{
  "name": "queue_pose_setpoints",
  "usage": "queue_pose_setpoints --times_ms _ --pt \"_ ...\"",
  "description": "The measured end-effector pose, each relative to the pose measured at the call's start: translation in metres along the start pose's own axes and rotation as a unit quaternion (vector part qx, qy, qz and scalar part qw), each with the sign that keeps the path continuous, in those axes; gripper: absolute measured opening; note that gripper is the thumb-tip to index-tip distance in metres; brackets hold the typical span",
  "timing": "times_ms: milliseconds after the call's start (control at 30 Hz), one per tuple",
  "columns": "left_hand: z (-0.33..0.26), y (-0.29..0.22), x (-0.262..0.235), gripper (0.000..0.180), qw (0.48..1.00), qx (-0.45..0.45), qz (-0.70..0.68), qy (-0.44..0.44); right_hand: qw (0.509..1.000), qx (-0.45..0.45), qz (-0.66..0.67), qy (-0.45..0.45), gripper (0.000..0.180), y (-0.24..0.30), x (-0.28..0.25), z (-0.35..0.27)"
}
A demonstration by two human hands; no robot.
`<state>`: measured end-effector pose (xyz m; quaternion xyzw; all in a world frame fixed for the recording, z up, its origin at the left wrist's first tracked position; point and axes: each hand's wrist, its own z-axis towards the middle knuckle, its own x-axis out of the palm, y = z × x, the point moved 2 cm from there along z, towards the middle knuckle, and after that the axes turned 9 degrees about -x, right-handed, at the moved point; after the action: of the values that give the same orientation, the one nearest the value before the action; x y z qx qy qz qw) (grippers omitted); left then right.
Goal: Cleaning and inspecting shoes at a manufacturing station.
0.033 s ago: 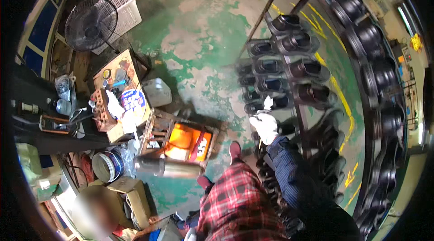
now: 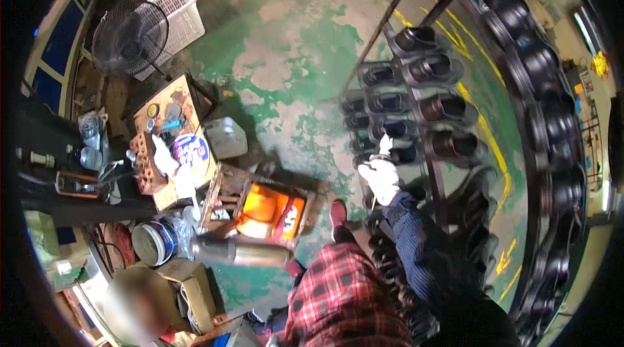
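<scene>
My right hand (image 2: 380, 179), in a white glove, is held out over a rack of dark shoes (image 2: 447, 107). Its fingers are closed, and a thin pale stick (image 2: 374, 202) shows below them. A white tip (image 2: 386, 145) stands up beyond the glove; whether it is a finger or part of something held I cannot tell. Beneath and beside this hand are several black shoes in rows, some blurred. My left hand is not visible.
A long rack of glossy black shoes (image 2: 549, 129) curves along the right. On the left are a black fan (image 2: 130, 36), a cluttered wooden table (image 2: 166, 96), an orange-topped stool (image 2: 263, 212), a steel cylinder (image 2: 260, 253) and a bucket (image 2: 154, 243). Another person's blurred head is at lower left.
The shoes sit slightly lower in the picture than before. My right hand stays almost where it was over the rack. A whitish patch at the bottom edge has mostly gone from view.
</scene>
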<state>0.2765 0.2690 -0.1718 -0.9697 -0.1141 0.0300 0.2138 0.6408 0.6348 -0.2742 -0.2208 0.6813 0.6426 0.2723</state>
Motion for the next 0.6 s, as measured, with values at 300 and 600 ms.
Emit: queue_pose_setpoints --times_ms 300,600 --pt "0.117 -0.092 0.063 0.050 0.996 -0.005 0.029 -0.082 0.926 -0.092 -0.366 -0.005 0.029 -0.098 0.027 0.331" --pt "0.110 -0.120 0.079 0.050 0.994 -0.039 0.058 -0.080 0.968 -0.029 -0.248 -0.028 0.024 -0.115 0.040 0.359"
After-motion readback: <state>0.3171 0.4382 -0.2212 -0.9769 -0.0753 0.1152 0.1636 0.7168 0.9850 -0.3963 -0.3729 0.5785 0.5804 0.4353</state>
